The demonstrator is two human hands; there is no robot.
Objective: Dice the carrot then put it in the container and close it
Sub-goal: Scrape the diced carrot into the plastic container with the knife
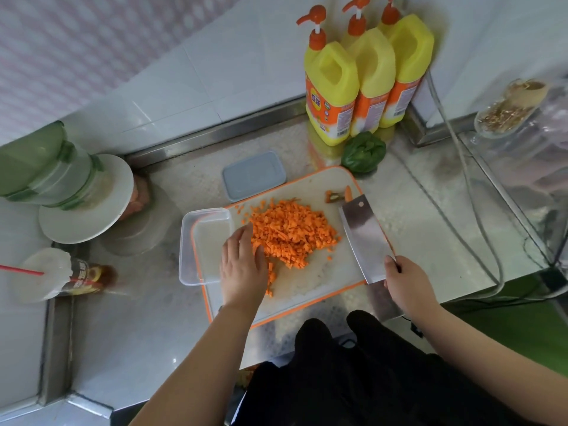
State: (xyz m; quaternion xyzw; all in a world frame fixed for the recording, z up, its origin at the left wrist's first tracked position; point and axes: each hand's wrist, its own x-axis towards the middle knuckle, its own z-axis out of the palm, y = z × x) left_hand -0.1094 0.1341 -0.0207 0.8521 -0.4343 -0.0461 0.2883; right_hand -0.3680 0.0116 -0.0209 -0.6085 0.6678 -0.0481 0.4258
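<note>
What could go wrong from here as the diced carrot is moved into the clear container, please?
1. The container overlaps only the cutting board's left edge, so a push could tip or slide it.
2. The left hand rests on the carrot pile while the right hand holds the cleaver on its far side; sweeping inward may nick fingers.
3. Loose dice could scatter off the board.

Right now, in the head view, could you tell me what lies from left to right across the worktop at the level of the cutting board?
Drink cup with red straw → clear container → left hand → diced carrot pile → cleaver blade → right hand, gripping the cleaver.
</note>
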